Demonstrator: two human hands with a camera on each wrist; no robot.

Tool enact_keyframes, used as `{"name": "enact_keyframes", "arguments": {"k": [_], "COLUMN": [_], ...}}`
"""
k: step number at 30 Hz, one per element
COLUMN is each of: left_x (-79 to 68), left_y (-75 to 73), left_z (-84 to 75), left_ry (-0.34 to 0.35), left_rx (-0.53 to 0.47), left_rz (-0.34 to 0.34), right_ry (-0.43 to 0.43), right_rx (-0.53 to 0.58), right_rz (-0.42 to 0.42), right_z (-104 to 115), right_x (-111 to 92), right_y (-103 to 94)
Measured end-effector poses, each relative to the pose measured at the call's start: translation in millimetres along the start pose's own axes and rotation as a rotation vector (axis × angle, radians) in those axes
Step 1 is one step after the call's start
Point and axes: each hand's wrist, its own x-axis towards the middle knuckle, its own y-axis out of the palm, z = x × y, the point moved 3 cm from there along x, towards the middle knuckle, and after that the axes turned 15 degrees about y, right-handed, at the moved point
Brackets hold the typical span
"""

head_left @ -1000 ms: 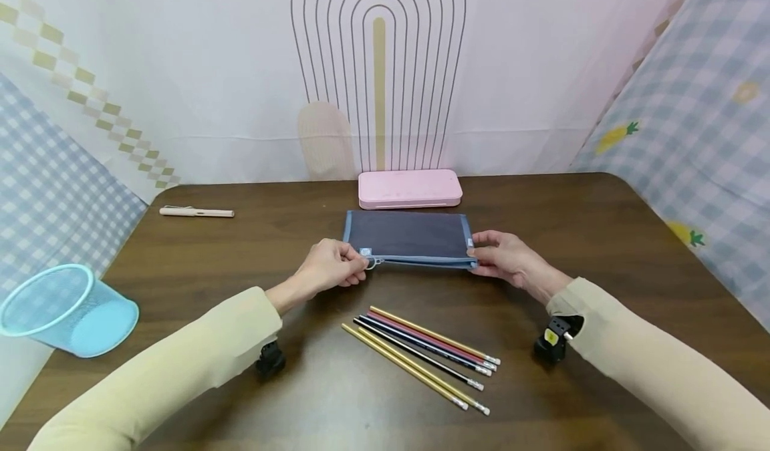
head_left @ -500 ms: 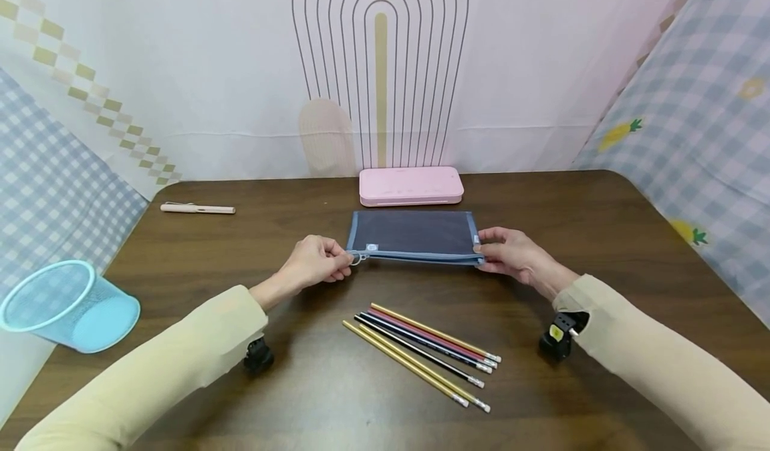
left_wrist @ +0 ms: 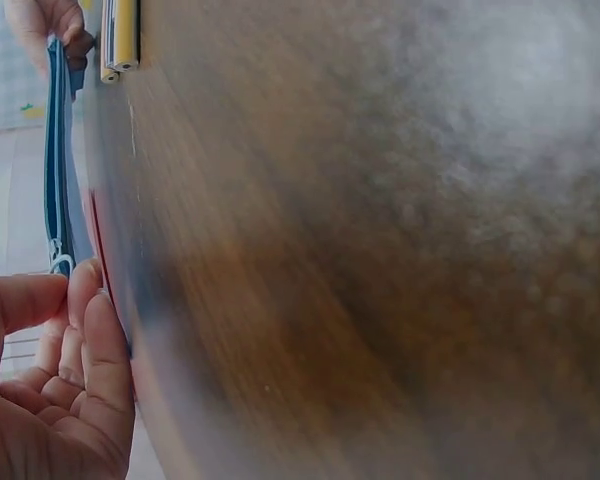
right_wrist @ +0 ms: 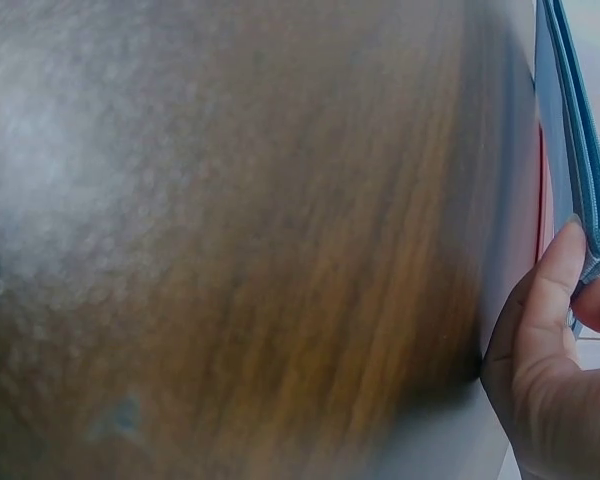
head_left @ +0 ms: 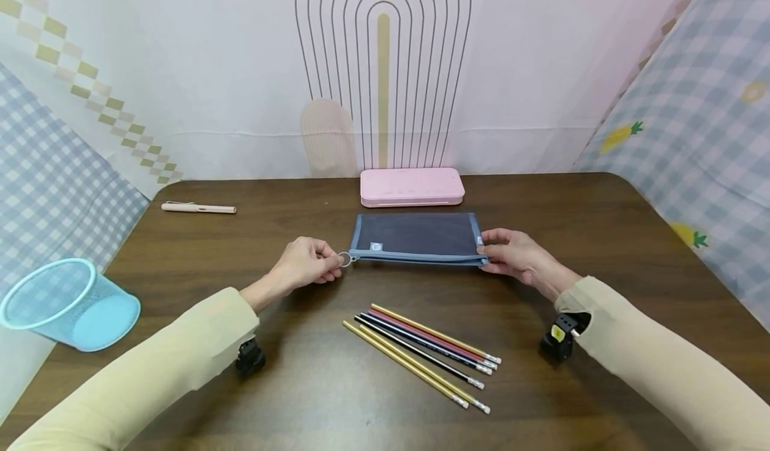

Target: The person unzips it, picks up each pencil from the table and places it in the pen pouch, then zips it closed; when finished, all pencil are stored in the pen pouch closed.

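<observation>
A dark blue pouch (head_left: 421,234) with light blue trim lies in the middle of the table, its zipper (head_left: 415,257) along the edge facing me. My left hand (head_left: 308,264) pinches the ring (head_left: 345,259) of the zipper pull at the pouch's left end. In the left wrist view, thumb and forefinger meet at the zipper's end. My right hand (head_left: 520,257) grips the pouch's right corner between thumb and fingers. The right wrist view shows those fingers (right_wrist: 552,300) around the zipper's other end.
Several pencils (head_left: 421,357), gold, black and red, lie in front of the pouch. A pink case (head_left: 412,187) sits behind it. At left are a pale pen (head_left: 198,208) and a light blue mesh cup (head_left: 72,304) lying tilted on its side. A wall cloth (head_left: 240,70) hangs behind the table.
My left hand has drawn the zipper pull leftward along the pouch's front edge to its left end. The pouch and my right hand have shifted slightly right.
</observation>
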Motion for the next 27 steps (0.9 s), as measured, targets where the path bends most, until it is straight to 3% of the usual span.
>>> {"name": "enact_keyframes", "arguments": {"k": [16,27], "left_x": [2.8,0.7], "left_y": [-1.3,-2.6], "left_z": [-2.0,-0.1], "left_ry": [0.032,-0.002], "left_rx": [0.059,0.064], "left_rz": [0.012,0.017], "right_ry": [-0.016,-0.013], "right_rx": [0.065,0.045], "right_rz": [0.019,0.002], "right_z": [1.5,-0.7], "right_x": [0.9,0.7], "right_y": [-1.4,-7.4]}}
